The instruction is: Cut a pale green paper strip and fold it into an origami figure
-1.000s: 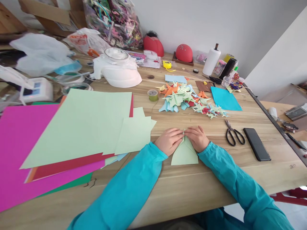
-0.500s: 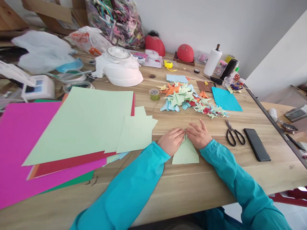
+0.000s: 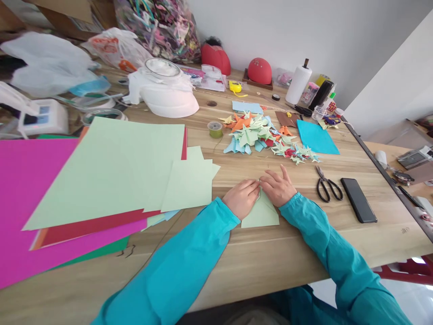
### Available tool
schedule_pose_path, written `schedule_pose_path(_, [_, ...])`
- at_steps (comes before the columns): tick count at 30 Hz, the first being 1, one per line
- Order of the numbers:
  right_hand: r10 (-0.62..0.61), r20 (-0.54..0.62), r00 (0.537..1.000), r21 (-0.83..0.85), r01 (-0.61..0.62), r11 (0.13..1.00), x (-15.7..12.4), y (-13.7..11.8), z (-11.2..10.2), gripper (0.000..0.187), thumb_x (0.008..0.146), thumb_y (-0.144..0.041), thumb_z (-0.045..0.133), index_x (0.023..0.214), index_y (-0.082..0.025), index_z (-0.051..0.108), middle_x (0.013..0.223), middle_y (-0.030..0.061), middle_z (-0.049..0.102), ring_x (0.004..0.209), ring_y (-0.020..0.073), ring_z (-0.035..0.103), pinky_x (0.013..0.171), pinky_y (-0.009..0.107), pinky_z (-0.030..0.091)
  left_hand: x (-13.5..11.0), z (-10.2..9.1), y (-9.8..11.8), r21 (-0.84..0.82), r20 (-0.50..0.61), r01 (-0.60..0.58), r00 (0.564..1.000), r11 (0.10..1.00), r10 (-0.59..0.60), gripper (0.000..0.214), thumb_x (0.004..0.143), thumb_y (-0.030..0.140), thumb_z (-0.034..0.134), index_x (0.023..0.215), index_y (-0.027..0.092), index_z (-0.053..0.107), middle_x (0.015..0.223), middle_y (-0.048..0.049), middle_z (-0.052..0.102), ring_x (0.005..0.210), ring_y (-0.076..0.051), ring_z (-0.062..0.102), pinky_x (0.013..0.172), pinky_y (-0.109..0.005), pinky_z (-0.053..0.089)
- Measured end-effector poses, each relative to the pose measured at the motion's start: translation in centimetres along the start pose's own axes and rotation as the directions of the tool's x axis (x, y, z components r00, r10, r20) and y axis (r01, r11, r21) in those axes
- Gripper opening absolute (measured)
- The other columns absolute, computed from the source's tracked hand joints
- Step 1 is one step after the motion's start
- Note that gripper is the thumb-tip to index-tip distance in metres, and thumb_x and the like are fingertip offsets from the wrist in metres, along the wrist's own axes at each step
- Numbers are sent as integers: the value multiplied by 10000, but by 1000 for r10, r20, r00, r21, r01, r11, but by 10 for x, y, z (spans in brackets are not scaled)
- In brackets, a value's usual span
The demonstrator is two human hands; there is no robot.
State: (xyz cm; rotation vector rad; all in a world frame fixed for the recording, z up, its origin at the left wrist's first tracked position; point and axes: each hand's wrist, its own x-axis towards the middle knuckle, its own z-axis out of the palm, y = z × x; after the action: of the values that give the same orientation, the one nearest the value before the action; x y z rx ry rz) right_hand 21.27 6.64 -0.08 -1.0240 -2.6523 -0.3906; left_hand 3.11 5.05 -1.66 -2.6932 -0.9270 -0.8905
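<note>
A light green sheet of paper (image 3: 260,213), folded at its top, lies on the wooden table before me. My left hand (image 3: 241,197) has its fingers closed together on the upper left fold. From the other side, my right hand (image 3: 278,187) pinches the tip of the same sheet, one finger raised off it. Both sets of fingertips meet at the top and hide the fold there. Beyond my hands is a heap of folded paper pieces (image 3: 252,132) in green, orange, blue and red.
Black-handled scissors (image 3: 327,184) and a phone (image 3: 358,200) lie to the right. Stacked coloured paper (image 3: 111,167) covers the left side, with small green squares (image 3: 187,185) beside it. A green spool (image 3: 215,129) and a blue sheet (image 3: 318,137) lie farther back.
The whole view has shifted slightly, so things appear a little higher and more to the left. Both hands stay on the folded paper with hardly any visible movement.
</note>
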Motion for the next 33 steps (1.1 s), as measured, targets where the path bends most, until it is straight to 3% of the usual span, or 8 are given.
schedule_pose_path(12, [106, 87, 991, 66, -112, 991, 1, 0, -6, 336, 877, -295, 395, 1161, -187, 538, 1212, 94, 546, 1215, 261, 362, 1040, 553, 7, -4, -3, -5, -104, 32, -4, 999, 995, 7, 260, 855, 177, 416, 963, 75, 630, 1049, -150, 638, 1043, -235, 554, 906, -396, 480])
schedule_pose_path(20, [125, 111, 986, 66, -132, 989, 1, 0, -8, 363, 884, -311, 379, 1216, -223, 495, 1231, 70, 534, 1220, 272, 353, 1032, 563, 28, -3, -3, -6, -20, 59, -36, 998, 999, 37, 269, 860, 179, 403, 968, 98, 635, 1076, -130, 634, 1048, -225, 555, 905, -392, 486])
schedule_pose_path(33, [137, 115, 984, 53, -144, 988, 1, -1, -8, 362, 881, -306, 391, 1220, -236, 496, 1233, 68, 532, 1216, 268, 357, 1031, 564, 41, -12, 1, 3, -45, 82, 107, 991, 993, -103, 292, 863, 230, 404, 1043, 134, 612, 1164, -113, 586, 1115, -275, 488, 903, -465, 452])
